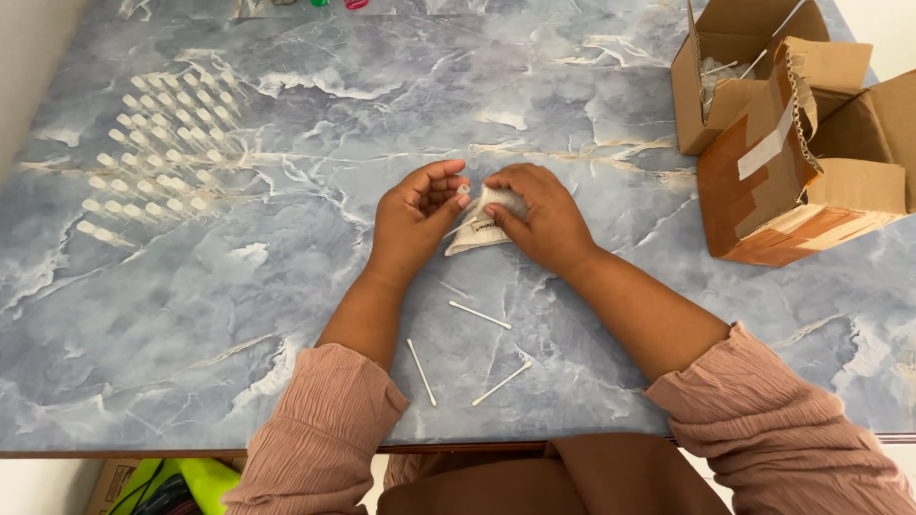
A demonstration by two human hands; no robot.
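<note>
Work surface: a blue-grey marbled table (239, 305) is seen; its near edge runs just in front of the sleeves, and wide bare room lies to the left and far side of the hands.
Packet: a small white packet (474, 235) lies at table centre, long axis slanted from near-left to far-right, with a small dark label on its face.
Left hand: the left hand (412, 221) is curled, its fingertips pinched together on a swab tip at the packet mouth.
Right hand: the right hand (542, 215) is clamped on the packet's far end.
Loose swabs: three white cotton swabs (480, 315) are scattered near the forearms.
Boxes: two open brown cardboard boxes (811, 191) stand at the right edge; a pale tape strip crosses one flap.
</note>
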